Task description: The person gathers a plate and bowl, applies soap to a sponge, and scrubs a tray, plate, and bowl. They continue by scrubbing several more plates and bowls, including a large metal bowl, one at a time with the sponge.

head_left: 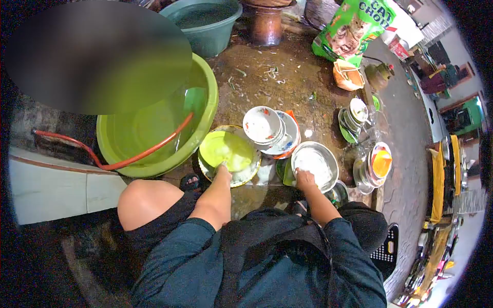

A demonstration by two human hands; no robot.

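My left hand [224, 167] reaches into a yellow-green bowl [241, 146] in front of me. Its fingers are hidden by the bowl's contents, so I cannot make out what they hold. The bowl sits in a wider white dish [248, 177] with a patterned rim. My right hand [305, 179] grips the near left rim of a round metal bowl [324, 163] with a whitish inside. Between the hands, slightly farther away, stand stacked white bowls [261, 126] with floral decoration, partly over a blue-patterned plate [290, 134].
A large green tub [208, 105] with an orange hose [141, 161] stands at left, a dark green tub [218, 38] behind it. More dishes [379, 161] are stacked at right. An orange basket [348, 76] and green cat-food bag [354, 33] stand farther back. A blurred patch hides the upper left.
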